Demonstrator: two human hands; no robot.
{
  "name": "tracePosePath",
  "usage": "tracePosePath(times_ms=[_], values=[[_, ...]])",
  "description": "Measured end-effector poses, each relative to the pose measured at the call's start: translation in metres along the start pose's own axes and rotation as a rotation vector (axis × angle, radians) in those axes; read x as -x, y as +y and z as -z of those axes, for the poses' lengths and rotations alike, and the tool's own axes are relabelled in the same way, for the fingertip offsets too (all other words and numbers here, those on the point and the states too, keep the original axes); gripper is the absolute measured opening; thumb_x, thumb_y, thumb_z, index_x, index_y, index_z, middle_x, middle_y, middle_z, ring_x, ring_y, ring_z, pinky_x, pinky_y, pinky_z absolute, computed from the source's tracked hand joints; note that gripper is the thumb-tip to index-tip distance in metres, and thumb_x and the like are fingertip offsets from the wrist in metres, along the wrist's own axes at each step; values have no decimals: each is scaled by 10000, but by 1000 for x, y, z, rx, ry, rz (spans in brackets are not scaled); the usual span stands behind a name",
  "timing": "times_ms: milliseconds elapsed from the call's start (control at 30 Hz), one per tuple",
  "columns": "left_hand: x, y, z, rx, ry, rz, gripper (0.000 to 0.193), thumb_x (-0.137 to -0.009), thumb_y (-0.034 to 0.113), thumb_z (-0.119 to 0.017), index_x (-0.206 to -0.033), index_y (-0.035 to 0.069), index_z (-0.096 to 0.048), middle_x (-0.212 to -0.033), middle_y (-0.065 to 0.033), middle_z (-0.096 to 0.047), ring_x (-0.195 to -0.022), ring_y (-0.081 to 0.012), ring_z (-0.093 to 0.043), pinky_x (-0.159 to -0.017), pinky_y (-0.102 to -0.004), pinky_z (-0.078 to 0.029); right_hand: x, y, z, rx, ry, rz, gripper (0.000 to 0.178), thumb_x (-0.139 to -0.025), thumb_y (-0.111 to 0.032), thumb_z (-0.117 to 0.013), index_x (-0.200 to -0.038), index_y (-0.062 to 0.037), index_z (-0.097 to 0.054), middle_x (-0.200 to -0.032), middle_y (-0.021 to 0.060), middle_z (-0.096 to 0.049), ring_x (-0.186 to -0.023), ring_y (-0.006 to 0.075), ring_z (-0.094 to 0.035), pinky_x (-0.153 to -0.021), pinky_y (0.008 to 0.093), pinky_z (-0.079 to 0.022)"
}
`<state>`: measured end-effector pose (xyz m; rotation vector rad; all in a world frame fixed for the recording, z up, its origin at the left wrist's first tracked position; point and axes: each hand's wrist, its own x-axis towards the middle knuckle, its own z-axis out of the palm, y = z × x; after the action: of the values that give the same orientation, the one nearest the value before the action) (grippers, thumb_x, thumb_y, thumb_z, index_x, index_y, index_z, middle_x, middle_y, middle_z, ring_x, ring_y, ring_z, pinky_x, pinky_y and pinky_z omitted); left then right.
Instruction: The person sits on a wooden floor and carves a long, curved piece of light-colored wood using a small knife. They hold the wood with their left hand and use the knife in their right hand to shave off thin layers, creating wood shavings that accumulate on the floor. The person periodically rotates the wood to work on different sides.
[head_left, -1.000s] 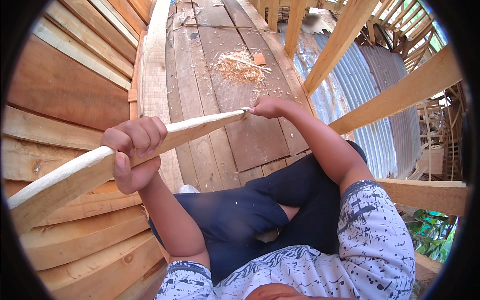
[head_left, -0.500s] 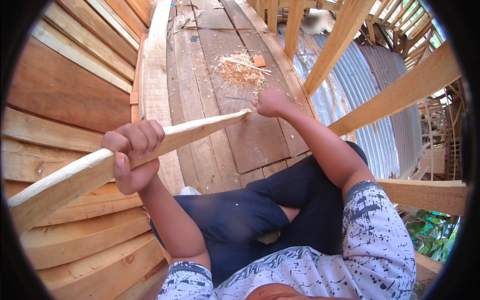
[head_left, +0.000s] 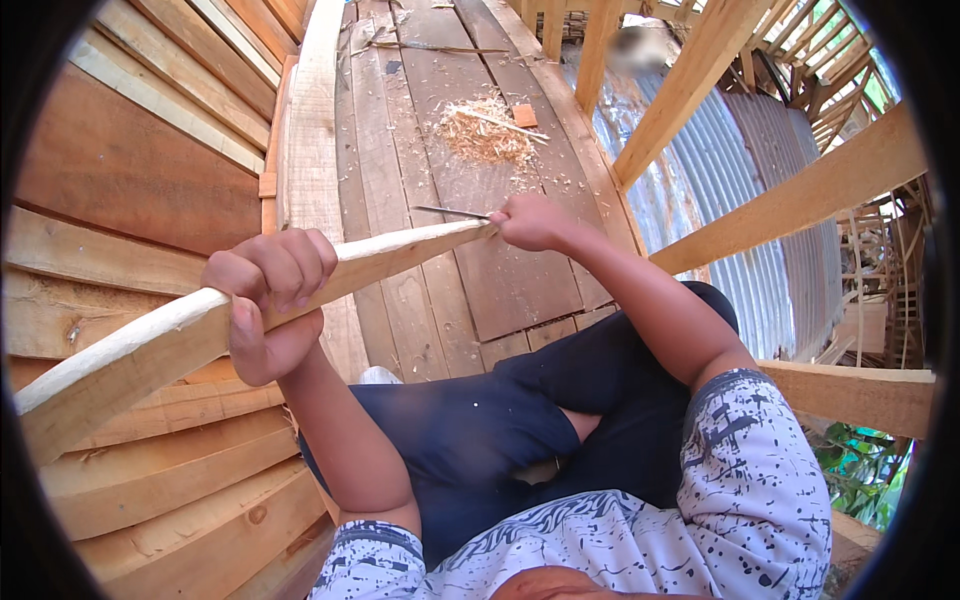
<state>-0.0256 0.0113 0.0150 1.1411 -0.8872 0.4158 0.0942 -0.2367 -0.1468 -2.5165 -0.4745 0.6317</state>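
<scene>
Head view, left fingers [head_left: 290, 266] gripping cropped plank [head_left: 395, 254], right fingers [head_left: 514, 217] clenching partly hidden knife [head_left: 451, 211]

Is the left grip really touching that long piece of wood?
Touching. The head view shows it plainly: the left grip is wrapped around the long piece of wood, with its fingers folded over the pale edge.
</scene>
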Motion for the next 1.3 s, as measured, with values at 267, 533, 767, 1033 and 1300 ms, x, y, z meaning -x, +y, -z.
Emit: tracePosePath(times_ms=[267,533,767,1033,1300], values=[[-1,-2,-1,18,-11,0,185,-926,184,-468,-795,112,-360,-641,-4,-382,-560,-124,-352,-541,-309,-330,-5,20,-6,40,-29,32,382,-934,-330,-507,-911,-8,-711,-877,244,-680,-865,399,-660,-786,477,-509],[-4,-5,-4,29,-17,1,188,-923,189,-477,-797,114,-361,-632,-7,-381,-558,-127,-354,-541,-308,-334,-10,36,-7,179,72,-15,373,-924,-328,-514,-905,-13,-714,-825,214,-688,-810,387,-673,-748,473,-530],[-3,-3,-5,14,27,1,186,-914,180,-485,-789,113,-363,-623,-8,-382,-548,-129,-355,-538,-308,-335,-26,37,-13,-213,-181,110,381,-915,-360,-530,-917,-21,-704,-833,198,-687,-800,362,-669,-734,464,-525],[1,-1,0,-3,-40,12,182,-911,187,-473,-802,117,-345,-622,-6,-374,-548,-125,-351,-535,-309,-332,-24,32,-2,-20,-164,-167,377,-882,-383,-555,-943,-61,-741,-921,184,-708,-901,363,-679,-755,442,-534],[0,-1,-3,-34,51,-2,175,-909,186,-462,-805,121,-337,-622,-2,-356,-544,-121,-341,-533,-309,-330,-17,20,-5,377,135,-16,328,-849,-396,-604,-875,-106,-757,-865,160,-711,-865,325,-690,-751,427,-532]])
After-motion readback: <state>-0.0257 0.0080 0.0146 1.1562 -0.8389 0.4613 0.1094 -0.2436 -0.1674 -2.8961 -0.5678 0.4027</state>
